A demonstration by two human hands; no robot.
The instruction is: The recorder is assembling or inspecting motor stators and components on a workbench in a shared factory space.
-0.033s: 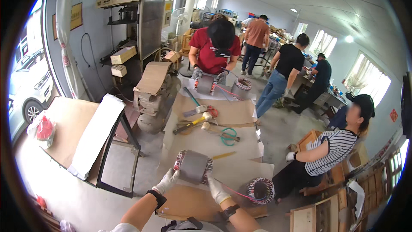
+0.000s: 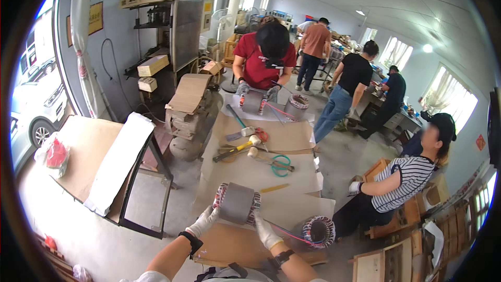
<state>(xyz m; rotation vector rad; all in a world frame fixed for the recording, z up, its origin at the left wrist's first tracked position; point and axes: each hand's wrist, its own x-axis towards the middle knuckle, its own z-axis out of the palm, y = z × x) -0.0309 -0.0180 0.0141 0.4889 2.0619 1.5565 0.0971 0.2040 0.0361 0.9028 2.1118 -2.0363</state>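
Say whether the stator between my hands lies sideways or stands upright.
Sideways: the stator shows its grey wall upward, wire-wound ends facing left and right.

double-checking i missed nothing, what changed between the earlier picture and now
Nothing visibly changed beyond a slight shift of the whole view. The left hand and right hand still hold the grey cylinder at its two ends; the yellow strip and yellow-handled mallet lie as before.
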